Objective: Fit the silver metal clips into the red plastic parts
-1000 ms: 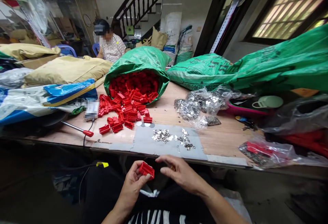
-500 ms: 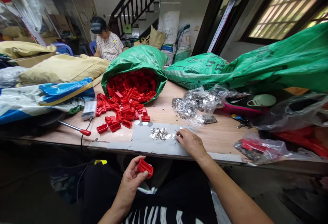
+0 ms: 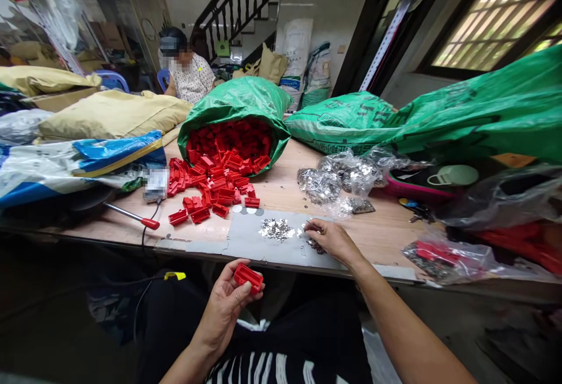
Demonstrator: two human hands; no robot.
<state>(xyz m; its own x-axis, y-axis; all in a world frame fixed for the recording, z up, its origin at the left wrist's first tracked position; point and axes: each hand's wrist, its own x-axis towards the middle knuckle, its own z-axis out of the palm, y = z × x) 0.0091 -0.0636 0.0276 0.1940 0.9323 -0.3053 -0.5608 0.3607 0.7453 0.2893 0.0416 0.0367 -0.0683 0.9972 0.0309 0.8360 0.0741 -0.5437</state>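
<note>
My left hand [image 3: 228, 302] is closed round a small red plastic housing [image 3: 248, 277], held above my lap just below the table edge. My right hand [image 3: 331, 239] reaches onto the grey mat [image 3: 252, 237] on the table. Its fingers are pinched together on the small shiny metal pieces [image 3: 276, 229] scattered there; what they hold is too small to name. A heap of the same red housings [image 3: 211, 188] spills across the wooden table from an open green sack [image 3: 239, 103].
Clear bags of metal parts [image 3: 340, 179] lie right of the mat. A red-handled tool [image 3: 132, 217] and a cable lie at the left. Green sacks [image 3: 461, 109], yellow and blue bags [image 3: 96, 120] crowd the table's back. Another person [image 3: 187, 71] sits beyond.
My right hand left the red housing at my lap and went up to the metal pieces on the mat. My left hand has kept the housing.
</note>
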